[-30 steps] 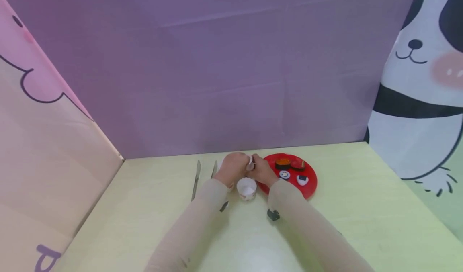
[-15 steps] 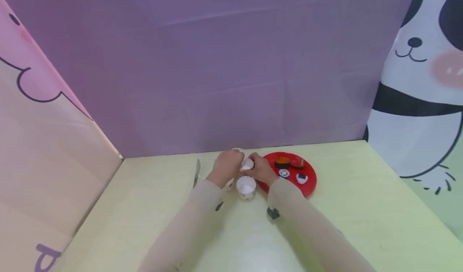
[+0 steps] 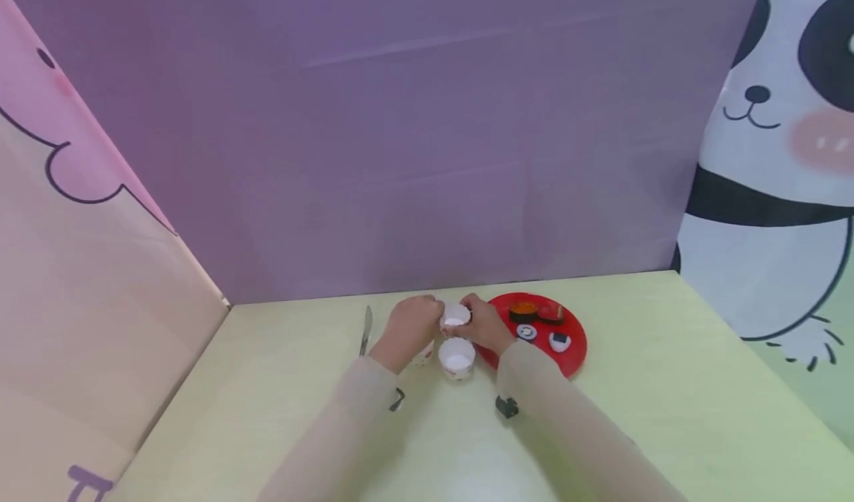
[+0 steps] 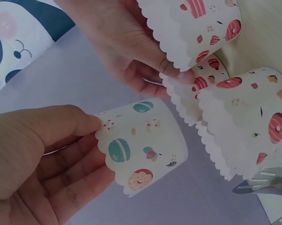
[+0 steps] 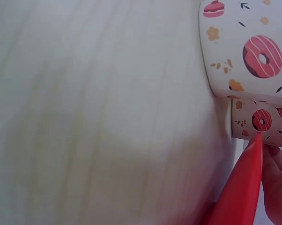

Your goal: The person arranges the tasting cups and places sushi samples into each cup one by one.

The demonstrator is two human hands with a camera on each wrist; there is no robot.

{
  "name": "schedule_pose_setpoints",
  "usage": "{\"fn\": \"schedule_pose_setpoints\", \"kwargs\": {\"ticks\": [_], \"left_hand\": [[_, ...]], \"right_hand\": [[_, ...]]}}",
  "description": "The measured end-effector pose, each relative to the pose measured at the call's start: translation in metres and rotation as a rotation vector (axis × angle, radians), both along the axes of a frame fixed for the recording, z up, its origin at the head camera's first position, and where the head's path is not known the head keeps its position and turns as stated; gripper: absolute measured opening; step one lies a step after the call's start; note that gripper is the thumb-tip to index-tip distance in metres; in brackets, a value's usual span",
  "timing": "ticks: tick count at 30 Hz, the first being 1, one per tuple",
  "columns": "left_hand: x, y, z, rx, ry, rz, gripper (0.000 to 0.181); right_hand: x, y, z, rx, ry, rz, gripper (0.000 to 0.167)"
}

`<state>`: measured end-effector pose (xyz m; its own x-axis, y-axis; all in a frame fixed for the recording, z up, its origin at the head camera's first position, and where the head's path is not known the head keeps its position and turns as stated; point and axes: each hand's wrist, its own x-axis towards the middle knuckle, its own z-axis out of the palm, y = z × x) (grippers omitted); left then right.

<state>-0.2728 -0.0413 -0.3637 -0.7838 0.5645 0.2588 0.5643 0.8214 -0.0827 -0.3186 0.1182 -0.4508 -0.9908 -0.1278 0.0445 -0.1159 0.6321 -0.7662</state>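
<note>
In the left wrist view my left hand pinches the rim of a white paper cup with teal and peach patterns, tilted on its side. From the head view, my left hand mostly hides it. My right hand holds a red-patterned cup by its side, thumb and fingers around it. Another red-patterned cup stands just in front, and one more is partly behind the left wrist. A large cup side fills the upper right of the right wrist view.
A red plate with several toy sushi pieces lies right of the cups, partly under my right hand. A knife lies on the left. A fork shows beside the cups. A purple backdrop closes the table's back edge.
My left hand has come away from the right one and moved left with a cup. The cup by my right hand now shows its opening. The head view has tilted slightly.
</note>
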Motion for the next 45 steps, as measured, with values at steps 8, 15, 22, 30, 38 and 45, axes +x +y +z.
{"fn": "schedule_pose_setpoints", "kwargs": {"ticks": [8, 15, 22, 30, 38, 45], "left_hand": [[0.009, -0.008, 0.007, 0.06, -0.06, -0.073, 0.003], [0.018, -0.016, 0.011, 0.07, -0.145, -0.056, 0.001], [0.025, -0.025, 0.004, 0.091, -0.227, -0.086, 0.014], [0.03, -0.031, -0.006, 0.08, -0.27, -0.199, 0.02], [0.038, -0.029, -0.001, 0.061, -0.261, -0.206, 0.017], [0.043, -0.028, -0.001, 0.041, -0.277, -0.219, 0.018]], "right_hand": [[-0.002, 0.0, -0.003, -0.016, -0.035, -0.023, 0.045], [-0.001, -0.002, -0.002, 0.012, -0.02, -0.003, 0.047], [0.001, -0.002, 0.001, 0.03, -0.04, -0.017, 0.047], [0.0, -0.001, -0.001, 0.015, -0.042, -0.016, 0.047], [0.001, -0.002, 0.001, -0.01, -0.064, -0.025, 0.046], [-0.002, -0.002, 0.0, 0.026, -0.065, -0.034, 0.05]]}}
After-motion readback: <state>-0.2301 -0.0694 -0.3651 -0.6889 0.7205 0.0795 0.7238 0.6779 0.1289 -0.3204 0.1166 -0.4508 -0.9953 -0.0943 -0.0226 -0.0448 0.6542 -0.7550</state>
